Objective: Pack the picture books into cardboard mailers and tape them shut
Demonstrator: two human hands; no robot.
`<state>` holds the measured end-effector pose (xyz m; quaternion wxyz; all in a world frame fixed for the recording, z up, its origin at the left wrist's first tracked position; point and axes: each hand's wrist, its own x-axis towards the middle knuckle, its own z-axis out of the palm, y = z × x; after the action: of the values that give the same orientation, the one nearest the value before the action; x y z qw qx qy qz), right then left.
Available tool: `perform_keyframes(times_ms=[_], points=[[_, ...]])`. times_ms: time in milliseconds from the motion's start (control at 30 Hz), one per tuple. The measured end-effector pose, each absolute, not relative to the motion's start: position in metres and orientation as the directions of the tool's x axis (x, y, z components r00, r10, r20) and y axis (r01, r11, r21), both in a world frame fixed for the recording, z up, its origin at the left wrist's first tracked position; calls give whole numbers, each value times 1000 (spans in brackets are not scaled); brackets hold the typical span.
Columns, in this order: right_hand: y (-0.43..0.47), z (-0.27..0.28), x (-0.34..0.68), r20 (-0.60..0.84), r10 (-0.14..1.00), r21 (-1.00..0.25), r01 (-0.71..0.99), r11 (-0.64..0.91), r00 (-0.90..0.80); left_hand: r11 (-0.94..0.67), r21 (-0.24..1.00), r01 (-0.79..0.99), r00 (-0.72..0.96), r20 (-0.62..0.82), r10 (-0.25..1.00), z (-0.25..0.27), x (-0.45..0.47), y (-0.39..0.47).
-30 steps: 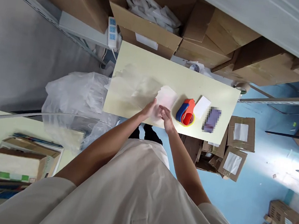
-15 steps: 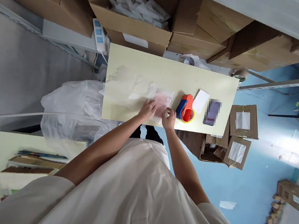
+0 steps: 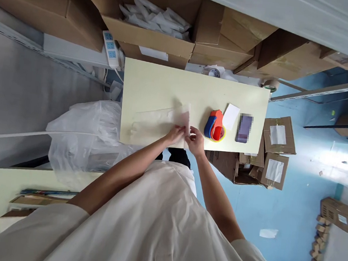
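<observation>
A flat pink item (image 3: 185, 117), its exact kind unclear, is raised on edge inside translucent wrapping film (image 3: 153, 122). The film trails across the pale yellow table toward the left. My left hand (image 3: 175, 134) pinches the near part of the wrapped item from the left. Against its right side, my right hand (image 3: 195, 141) is closed with thumb and fingers on the edge. Just right of that hand lies a red and blue tape dispenser (image 3: 214, 126) with a roll of tape in it.
Right of the dispenser lie a white card (image 3: 231, 116) and a phone (image 3: 244, 128). Cardboard boxes (image 3: 155, 36), one with white packets, line the back. A power strip (image 3: 111, 48) hangs at the back left, above a plastic bag (image 3: 88, 126). More boxes (image 3: 279, 140) stand on the right.
The pink item lay flat before; now it is tipped up on edge between my hands. The film has shifted nearer with it. The view has tilted slightly.
</observation>
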<state>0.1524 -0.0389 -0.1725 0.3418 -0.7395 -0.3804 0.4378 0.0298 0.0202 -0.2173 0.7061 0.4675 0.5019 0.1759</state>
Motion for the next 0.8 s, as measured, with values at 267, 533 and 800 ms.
perform_keyframes(times_ms=[267, 533, 800], points=[[-35, -200, 94, -338, 926, -734, 567, -373, 171, 675, 737, -43, 129, -665, 735, -204, -18, 15], [-23, -208, 133, -402, 830, -661, 505, -556, 388, 570, 765, 300, 85, -617, 782, -208, -19, -8], [-26, -201, 155, -478, 691, -780, 98, -618, 543, 498, 835, 236, 279, -549, 788, -207, 12, 22]])
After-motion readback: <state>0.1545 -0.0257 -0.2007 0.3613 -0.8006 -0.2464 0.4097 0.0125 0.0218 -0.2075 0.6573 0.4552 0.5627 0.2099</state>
